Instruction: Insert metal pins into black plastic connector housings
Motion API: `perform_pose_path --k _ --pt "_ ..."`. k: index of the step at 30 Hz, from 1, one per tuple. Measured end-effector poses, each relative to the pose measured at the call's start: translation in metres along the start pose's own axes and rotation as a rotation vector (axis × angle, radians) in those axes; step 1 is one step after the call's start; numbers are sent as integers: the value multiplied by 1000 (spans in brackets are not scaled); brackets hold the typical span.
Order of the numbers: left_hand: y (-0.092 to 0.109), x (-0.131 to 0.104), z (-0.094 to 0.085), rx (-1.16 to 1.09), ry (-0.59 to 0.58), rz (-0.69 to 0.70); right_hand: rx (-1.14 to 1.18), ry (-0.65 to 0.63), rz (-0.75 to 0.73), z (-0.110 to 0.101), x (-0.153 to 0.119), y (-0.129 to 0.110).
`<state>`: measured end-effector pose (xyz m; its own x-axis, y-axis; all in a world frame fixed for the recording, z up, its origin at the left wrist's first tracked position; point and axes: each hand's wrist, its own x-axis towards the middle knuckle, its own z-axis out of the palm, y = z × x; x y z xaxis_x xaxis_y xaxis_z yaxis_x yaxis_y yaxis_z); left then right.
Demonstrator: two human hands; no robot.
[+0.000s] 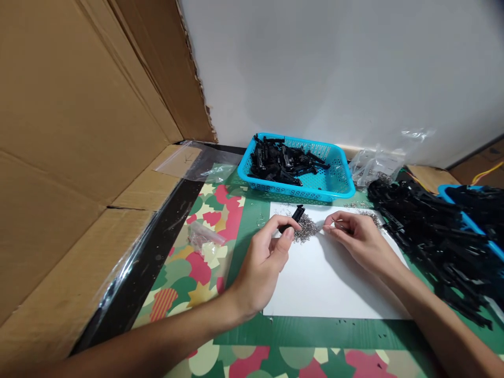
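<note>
Currently gripping black part (298,213) in left hand (258,265), ten o'clock on white sheet (326,289). Pinching with right hand (362,240), three o'clock from metal bits (306,230); can't tell on what. Probably handling light, stiff, slightly slippery; favouring long-side grip.

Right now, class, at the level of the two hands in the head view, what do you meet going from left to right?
Cardboard, small clear bag, left hand holding a black part, metal pile, right hand, black heap, right-edge blue basket.
</note>
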<state>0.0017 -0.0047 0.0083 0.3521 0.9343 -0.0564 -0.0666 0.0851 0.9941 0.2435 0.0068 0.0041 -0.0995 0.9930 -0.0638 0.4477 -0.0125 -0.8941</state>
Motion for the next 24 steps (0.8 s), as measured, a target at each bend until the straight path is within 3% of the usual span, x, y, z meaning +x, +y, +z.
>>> perform_pose_path --k 6,12,16,24 --pt "-1 0 -1 -11 6 -10 99 -14 57 -1 -4 -8" --pt "-1 1 0 -7 0 -18 -169 30 -45 10 -7 -4" --pt "-1 2 0 -4 -3 -6 -124 52 -53 11 -6 -5" --pt "2 1 0 4 -37 10 -147 -120 -21 8 -11 -16"
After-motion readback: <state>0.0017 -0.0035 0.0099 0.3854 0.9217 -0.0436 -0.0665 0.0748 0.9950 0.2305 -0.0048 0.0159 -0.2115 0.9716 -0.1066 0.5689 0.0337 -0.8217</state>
